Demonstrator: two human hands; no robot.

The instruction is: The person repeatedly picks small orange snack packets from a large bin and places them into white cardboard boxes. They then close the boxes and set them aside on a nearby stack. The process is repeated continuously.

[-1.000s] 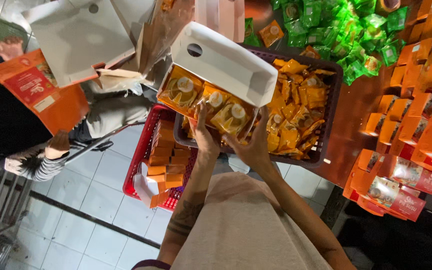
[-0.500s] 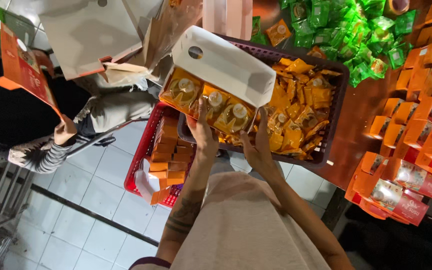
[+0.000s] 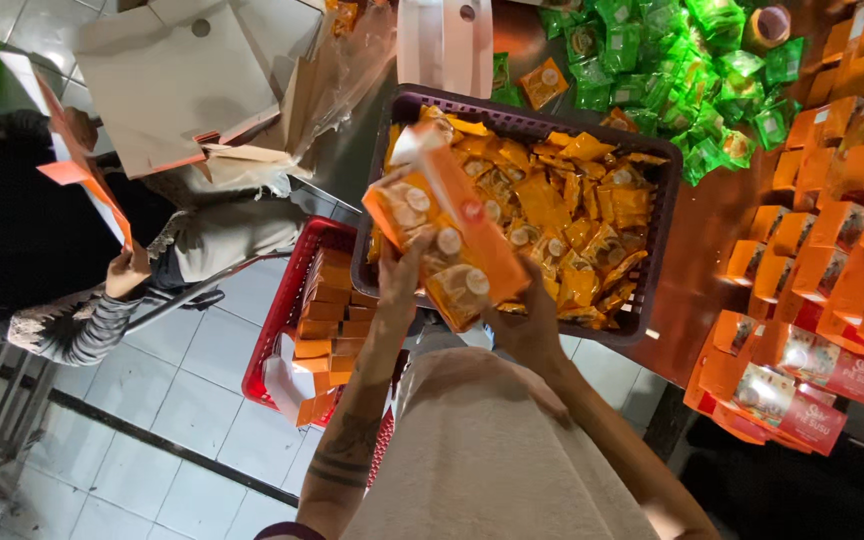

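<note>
left hand (image 3: 404,278) raised, fingers gripping orange box (image 3: 452,232) at its near-left side | right hand (image 3: 524,322) cupped under its right end | box tilted, above dark basket (image 3: 652,215) of sachets

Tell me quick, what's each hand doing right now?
Left hand: closed on the orange box, at its left side.
Right hand: closed on the same box, at its lower end.

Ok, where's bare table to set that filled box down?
One bare strip of brown table lies between the dark basket and the rows of orange boxes. Behind it, green packets crowd the top. Both hands, left and right, hold the filled box over the basket.
</note>
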